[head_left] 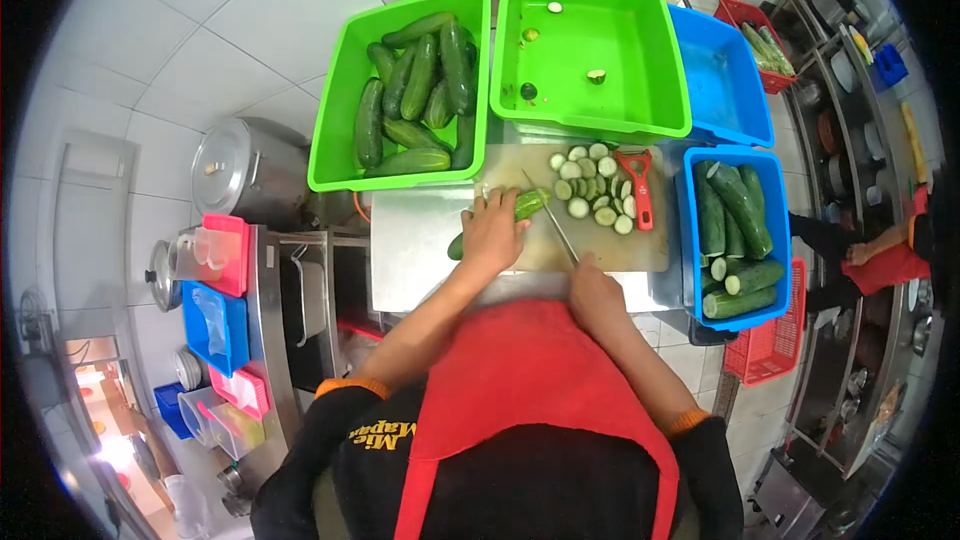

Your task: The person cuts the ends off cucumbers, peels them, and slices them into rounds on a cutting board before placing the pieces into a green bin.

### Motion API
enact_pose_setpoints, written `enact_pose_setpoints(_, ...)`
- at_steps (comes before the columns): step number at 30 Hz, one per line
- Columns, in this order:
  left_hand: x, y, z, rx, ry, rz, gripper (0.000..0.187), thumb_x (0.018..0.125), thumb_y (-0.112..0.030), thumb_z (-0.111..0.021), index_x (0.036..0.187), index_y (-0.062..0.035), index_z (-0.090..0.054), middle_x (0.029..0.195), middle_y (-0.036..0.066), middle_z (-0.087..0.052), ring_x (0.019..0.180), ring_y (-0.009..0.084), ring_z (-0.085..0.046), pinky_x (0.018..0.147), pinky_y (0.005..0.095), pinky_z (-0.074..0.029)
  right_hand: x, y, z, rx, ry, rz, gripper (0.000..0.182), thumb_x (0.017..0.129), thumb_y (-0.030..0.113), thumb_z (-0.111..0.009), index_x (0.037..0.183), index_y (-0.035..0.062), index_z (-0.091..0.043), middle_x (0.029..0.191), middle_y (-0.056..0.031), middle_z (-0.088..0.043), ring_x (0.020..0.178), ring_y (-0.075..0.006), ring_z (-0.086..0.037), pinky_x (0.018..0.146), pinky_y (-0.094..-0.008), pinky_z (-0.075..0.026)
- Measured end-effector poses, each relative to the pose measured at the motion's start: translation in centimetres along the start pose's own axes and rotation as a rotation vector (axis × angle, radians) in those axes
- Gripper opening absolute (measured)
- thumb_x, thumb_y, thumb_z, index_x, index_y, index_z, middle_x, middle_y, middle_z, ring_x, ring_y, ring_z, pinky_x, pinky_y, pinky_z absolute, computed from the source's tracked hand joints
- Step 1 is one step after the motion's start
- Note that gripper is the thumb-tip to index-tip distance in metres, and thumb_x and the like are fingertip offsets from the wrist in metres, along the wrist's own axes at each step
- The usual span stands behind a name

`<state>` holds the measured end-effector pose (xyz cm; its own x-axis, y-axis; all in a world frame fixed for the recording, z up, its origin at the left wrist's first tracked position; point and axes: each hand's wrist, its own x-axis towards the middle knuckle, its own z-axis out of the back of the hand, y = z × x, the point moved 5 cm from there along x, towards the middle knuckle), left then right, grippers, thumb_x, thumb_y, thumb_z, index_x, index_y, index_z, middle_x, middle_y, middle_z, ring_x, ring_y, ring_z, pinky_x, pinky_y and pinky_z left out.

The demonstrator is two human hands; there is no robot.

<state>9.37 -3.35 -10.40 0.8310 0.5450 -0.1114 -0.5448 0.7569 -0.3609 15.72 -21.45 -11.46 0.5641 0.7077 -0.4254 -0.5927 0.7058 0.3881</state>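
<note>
My left hand [493,232] presses a green cucumber [530,204] onto the cutting board [640,252], its fingers wrapped over the top. My right hand [597,290] grips a knife [563,231], whose blade lies across the cucumber's right end. To the right of the blade, round cut slices [603,215] are scattered on the board. A red peeler [637,185] lies at the board's right side, beside the slices.
A green bin [322,162] holds whole cucumbers at the left. Another green bin [590,120] behind the board contains several cut-off ends. At the right, a blue bin [690,240] has cucumbers with trimmed ends; another blue bin [720,75] stands behind it. A person [885,260] is at far right.
</note>
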Motion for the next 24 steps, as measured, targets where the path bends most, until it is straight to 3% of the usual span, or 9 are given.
enact_pose_setpoints(3, -0.9, 0.2, 0.5, 0.002, -0.07, -0.042, 0.047, 0.091, -0.02, -0.067, 0.135, -0.0094, -0.054, 0.123, 0.013, -0.057, 0.113, 0.0359, -0.054, 0.091, 0.0516, -0.044, -1.6, -1.8, -0.7, -0.007, 0.031, -0.056, 0.033, 0.096, 0.012, -0.044, 0.12, -0.0105, -0.048, 0.086, -0.0277, -0.07, 0.081, -0.0423, -0.072, 0.071, -0.0494, -0.058)
enact_pose_setpoints(6, -1.9, 0.7, 2.0, -0.507, -0.092, -0.11, 0.036, 0.092, -0.008, -0.063, 0.127, -0.0083, -0.056, 0.11, 0.014, -0.063, 0.102, 0.0349, -0.056, 0.089, 0.0423, -0.046, -1.6, -2.3, -0.6, -0.009, -0.047, -0.028, 0.034, 0.095, 0.012, -0.044, 0.12, -0.0114, -0.047, 0.084, -0.0271, -0.07, 0.079, -0.0418, -0.072, 0.069, -0.0484, -0.058)
enact_pose_setpoints(9, -2.3, -2.2, 5.4, -0.389, -0.115, -0.205, 0.041, 0.091, -0.02, -0.069, 0.127, -0.0066, -0.055, 0.114, 0.017, -0.06, 0.105, 0.0351, -0.056, 0.091, 0.0462, -0.045, -1.7, -1.7, -1.0, -0.003, -0.068, -0.015, 0.03, 0.094, 0.01, -0.046, 0.117, -0.01, -0.048, 0.083, -0.0269, -0.07, 0.078, -0.0413, -0.072, 0.069, -0.048, -0.058)
enact_pose_setpoints(10, -2.6, -2.4, 3.8, -0.187, -0.079, -0.198, 0.056, 0.086, -0.035, -0.075, 0.13, -0.0048, -0.055, 0.119, 0.018, -0.058, 0.11, 0.0363, -0.055, 0.094, 0.0486, -0.045, -1.6, -1.5, -0.9, -0.021, -0.056, -0.01, 0.028, 0.093, 0.009, -0.047, 0.114, -0.009, -0.049, 0.083, -0.0269, -0.07, 0.078, -0.0412, -0.072, 0.068, -0.048, -0.058)
enact_pose_setpoints(11, -3.1, -2.4, 2.5, -0.184, -0.078, -0.2, 0.056, 0.086, -0.035, -0.075, 0.13, -0.0048, -0.055, 0.119, 0.018, -0.058, 0.11, 0.0363, -0.055, 0.094, 0.0486, -0.045, -1.5, -1.5, -0.8, -0.018, -0.058, -0.011, 0.028, 0.093, 0.009, -0.047, 0.114, -0.009, -0.049, 0.083, -0.0269, -0.07, 0.078, -0.0412, -0.072, 0.068, -0.048, -0.058)
enact_pose_setpoints(13, -3.8, -2.7, -0.4, -0.028, 0.146, -0.193, 0.07, 0.081, -0.043, -0.078, 0.132, -0.0033, -0.053, 0.123, 0.019, -0.056, 0.114, 0.0387, -0.053, 0.097, 0.0503, -0.044, -1.3, -1.7, -0.4, 0.036, -0.096, 0.007, 0.021, 0.092, 0.007, -0.048, 0.108, -0.006, -0.05, 0.083, -0.0268, -0.07, 0.078, -0.0408, -0.072, 0.068, -0.0482, -0.058)
enact_pose_setpoints(17, -4.6, -3.6, -1.1, -0.227, 0.429, -0.311, 0.073, 0.075, -0.041, -0.082, 0.132, -0.0059, -0.054, 0.128, 0.018, -0.055, 0.12, 0.0383, -0.051, 0.101, 0.0452, -0.043, -0.7, -2.0, -0.6, 0.041, -0.112, -0.001, 0.019, 0.091, 0.006, -0.05, 0.107, -0.0052, -0.05, 0.085, -0.0266, -0.07, 0.079, -0.0417, -0.072, 0.069, -0.0477, -0.058)
enact_pose_setpoints(20, -4.8, -4.3, -1.8, -0.172, 0.448, -0.524, 0.072, 0.073, -0.037, -0.084, 0.132, -0.0078, -0.055, 0.123, 0.017, -0.06, 0.114, 0.0387, -0.055, 0.1, 0.0436, -0.043, -0.1, -1.8, 0.1, 0.039, -0.1, 0.002, 0.021, 0.091, 0.007, -0.051, 0.107, -0.0049, -0.051, 0.088, -0.0265, -0.07, 0.082, -0.0423, -0.071, 0.072, -0.0486, -0.058)
enact_pose_setpoints(24, -5.4, -5.1, -0.1, -0.091, 0.415, -0.56, 0.064, 0.075, -0.029, -0.082, 0.129, -0.0094, -0.056, 0.113, 0.017, -0.066, 0.105, 0.0405, -0.06, 0.096, 0.047, -0.046, 0.5, -2.2, 0.9, 0.056, -0.037, -0.017, 0.021, 0.091, 0.01, -0.053, 0.107, -0.0032, -0.053, 0.09, -0.0271, -0.07, 0.086, -0.0429, -0.071, 0.076, -0.0506, -0.057)
